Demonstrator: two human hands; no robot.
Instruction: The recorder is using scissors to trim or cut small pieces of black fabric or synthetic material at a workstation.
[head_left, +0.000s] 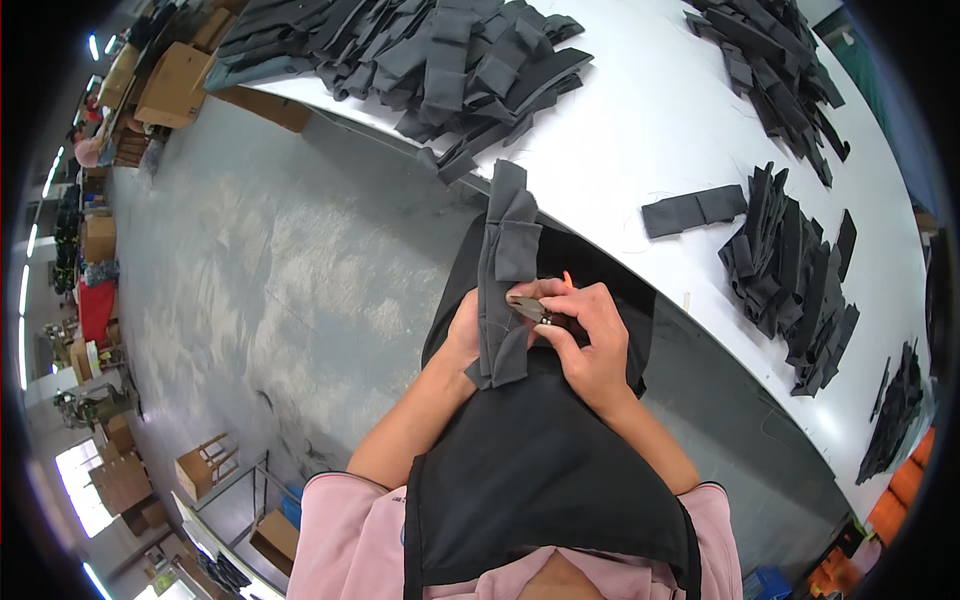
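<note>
My left hand [464, 325] is closed round a long dark grey fabric strip [515, 250] with folded, stitched sections, held upright over my lap. Most of its fingers are hidden behind the cloth. My right hand [598, 345] grips small metal-jawed snips [528, 308] with a dark handle. Their tips touch or lie just over the strip's right edge, near its middle; I cannot tell whether they are biting on thread. A bit of orange shows just above the right hand's fingers. Below, a black apron [545, 460] covers my front.
A white table [620, 130] curves from upper left to lower right. On it lie a big heap of grey strips [440, 70], more piles [790, 280] at the right, and a single piece [694, 211]. Grey floor [300, 270], cardboard boxes [172, 85] and a wooden stool [207, 465] are at the left.
</note>
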